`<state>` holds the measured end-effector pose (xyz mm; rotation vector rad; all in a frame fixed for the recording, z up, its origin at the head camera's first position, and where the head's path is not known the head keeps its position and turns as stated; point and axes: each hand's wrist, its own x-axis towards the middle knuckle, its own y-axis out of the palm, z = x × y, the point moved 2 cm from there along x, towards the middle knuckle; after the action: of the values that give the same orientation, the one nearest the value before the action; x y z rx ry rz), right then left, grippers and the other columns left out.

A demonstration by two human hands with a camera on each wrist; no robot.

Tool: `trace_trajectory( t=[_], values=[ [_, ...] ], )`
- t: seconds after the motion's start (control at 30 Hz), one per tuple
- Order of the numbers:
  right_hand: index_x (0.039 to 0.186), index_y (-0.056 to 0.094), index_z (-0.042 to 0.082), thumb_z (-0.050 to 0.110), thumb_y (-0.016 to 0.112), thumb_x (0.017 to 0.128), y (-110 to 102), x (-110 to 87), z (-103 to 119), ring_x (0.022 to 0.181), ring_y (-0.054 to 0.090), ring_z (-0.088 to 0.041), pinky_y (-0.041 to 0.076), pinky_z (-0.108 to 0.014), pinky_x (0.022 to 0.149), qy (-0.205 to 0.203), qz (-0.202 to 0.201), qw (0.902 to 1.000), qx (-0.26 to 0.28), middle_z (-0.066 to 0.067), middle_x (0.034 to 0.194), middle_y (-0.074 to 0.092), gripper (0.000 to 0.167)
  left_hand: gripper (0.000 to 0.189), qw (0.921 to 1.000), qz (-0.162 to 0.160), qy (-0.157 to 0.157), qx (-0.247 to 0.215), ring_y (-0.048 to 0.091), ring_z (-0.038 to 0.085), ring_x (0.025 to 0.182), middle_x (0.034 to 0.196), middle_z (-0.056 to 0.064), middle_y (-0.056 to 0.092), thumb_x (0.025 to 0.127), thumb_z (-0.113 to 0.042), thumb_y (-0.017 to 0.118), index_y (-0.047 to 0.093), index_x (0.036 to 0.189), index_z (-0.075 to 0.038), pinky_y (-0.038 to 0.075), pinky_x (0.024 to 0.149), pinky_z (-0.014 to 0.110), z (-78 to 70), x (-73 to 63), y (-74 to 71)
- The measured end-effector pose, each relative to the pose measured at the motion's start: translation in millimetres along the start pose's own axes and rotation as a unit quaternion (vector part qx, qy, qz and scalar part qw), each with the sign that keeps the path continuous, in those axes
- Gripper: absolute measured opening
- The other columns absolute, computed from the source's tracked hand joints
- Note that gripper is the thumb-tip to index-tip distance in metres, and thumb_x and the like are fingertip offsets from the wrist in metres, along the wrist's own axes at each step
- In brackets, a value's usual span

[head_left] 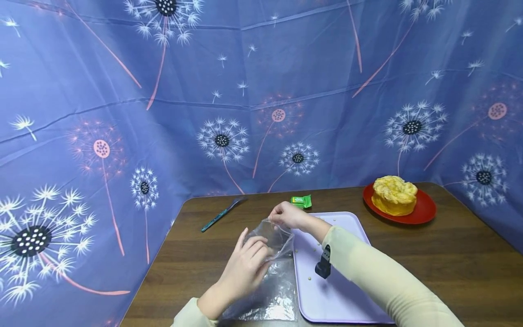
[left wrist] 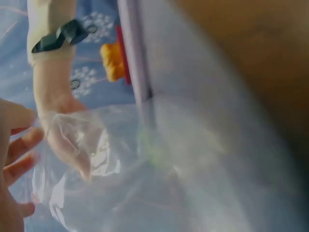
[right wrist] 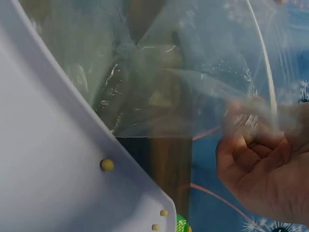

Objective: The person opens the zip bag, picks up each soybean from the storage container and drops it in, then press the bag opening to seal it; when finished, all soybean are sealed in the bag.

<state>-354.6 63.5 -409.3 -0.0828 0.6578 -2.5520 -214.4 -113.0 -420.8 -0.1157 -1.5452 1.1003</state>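
Note:
A clear plastic bag (head_left: 273,236) is held up above the table, its mouth spread between the two hands. The right hand (head_left: 288,215) pinches the far rim of the bag; curled fingers (right wrist: 260,154) show at that rim in the right wrist view. At the near side of the bag is the left hand (head_left: 250,259), its fingers spread and lightly bent against the film. The lower part of the bag lies flat and shiny along the left side of a lilac tray (head_left: 304,295). Several small pale yellow balls (right wrist: 107,165) lie scattered on the tray.
A red plate (head_left: 426,210) with a yellow cake-like item (head_left: 394,197) stands at the back right. Near the back edge are a green packet (head_left: 301,201) and a teal-handled brush or knife (head_left: 220,215). A blue dandelion-print cloth (head_left: 253,91) hangs behind the wooden table.

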Motion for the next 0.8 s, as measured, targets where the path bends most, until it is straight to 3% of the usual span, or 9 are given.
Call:
trace_trajectory(
  t=[0.1,0.2,0.3,0.4,0.5,0.6,0.7,0.8],
  values=[
    [0.094,0.071,-0.003,0.008,0.06,0.101,2,-2.5,2,0.058,0.057,-0.009,0.041,-0.02,0.052,-0.001,0.016,0.9998,0.015,-0.002,0.069,0.064,0.017,0.02,0.9978,-0.029,-0.06,-0.009,0.061,0.024,0.115,0.104,-0.002,0.066,0.083,-0.012,0.075,0.067,0.101,-0.014,0.037,0.106,0.066,11.4,10.7,-2.0],
    [0.093,0.07,-0.004,0.008,0.059,0.101,2,-4.3,3,0.055,0.053,-0.009,0.038,-0.02,0.049,-0.012,0.031,0.9993,0.02,-0.003,0.066,0.062,0.018,0.016,0.9877,-0.042,-0.149,-0.023,0.059,0.028,0.115,0.112,0.003,0.066,0.085,-0.011,0.075,0.071,0.1,-0.015,0.043,0.102,0.059,28.7,22.7,-3.5],
    [0.093,0.069,-0.006,0.008,0.059,0.101,2,-5.3,4,0.053,0.05,-0.009,0.036,-0.021,0.048,-0.026,0.04,0.9987,0.019,-0.003,0.066,0.064,0.019,0.01,0.9651,-0.007,-0.256,-0.052,0.059,0.028,0.112,0.117,0.004,0.065,0.089,-0.016,0.076,0.075,0.099,-0.016,0.049,0.09,0.052,48.9,31.5,-4.1],
    [0.095,0.069,-0.007,0.007,0.059,0.101,4,-6.2,4,0.054,0.052,-0.008,0.038,-0.02,0.049,-0.033,0.042,0.9984,0.015,-0.004,0.069,0.067,0.018,0.006,0.9381,0.062,-0.331,-0.083,0.063,0.025,0.105,0.115,-0.001,0.067,0.09,-0.019,0.077,0.077,0.096,-0.02,0.052,0.077,0.047,65.0,34.5,-4.9],
    [0.097,0.07,-0.007,0.006,0.059,0.101,5,-7.3,3,0.057,0.057,-0.009,0.04,-0.02,0.051,-0.026,0.037,0.9989,0.013,-0.004,0.071,0.067,0.017,0.006,0.9189,0.145,-0.354,-0.097,0.066,0.021,0.093,0.111,-0.005,0.069,0.088,-0.02,0.076,0.078,0.091,-0.025,0.052,0.066,0.042,73.6,32.7,-6.3],
    [0.099,0.07,-0.008,0.005,0.059,0.101,4,-8.8,1,0.06,0.058,-0.01,0.041,-0.021,0.053,-0.025,0.033,0.9991,0.009,-0.003,0.072,0.066,0.017,0.013,0.908,0.202,-0.352,-0.104,0.061,0.015,0.071,0.103,-0.006,0.072,0.084,-0.017,0.075,0.079,0.091,-0.028,0.047,0.055,0.037,76.8,29.8,-7.2],
    [0.1,0.07,-0.007,0.006,0.059,0.101,0,-9.5,0,0.064,0.057,-0.01,0.044,-0.023,0.058,-0.029,0.032,0.999,0.015,-0.003,0.075,0.065,0.018,0.022,0.9032,0.221,-0.349,-0.118,0.053,0.009,0.058,0.087,-0.007,0.072,0.081,-0.013,0.072,0.08,0.097,-0.026,0.043,0.049,0.034,77.5,28.3,-7.2],
    [0.099,0.071,-0.007,0.01,0.061,0.101,-7,-9.9,-3,0.068,0.058,-0.011,0.049,-0.025,0.063,-0.033,0.031,0.9983,0.036,-0.004,0.078,0.066,0.019,0.028,0.907,0.207,-0.34,-0.138,0.06,0.008,0.065,0.083,-0.004,0.073,0.079,-0.006,0.07,0.079,0.101,-0.02,0.048,0.056,0.034,77.4,29.4,-6.4]
  ],
)
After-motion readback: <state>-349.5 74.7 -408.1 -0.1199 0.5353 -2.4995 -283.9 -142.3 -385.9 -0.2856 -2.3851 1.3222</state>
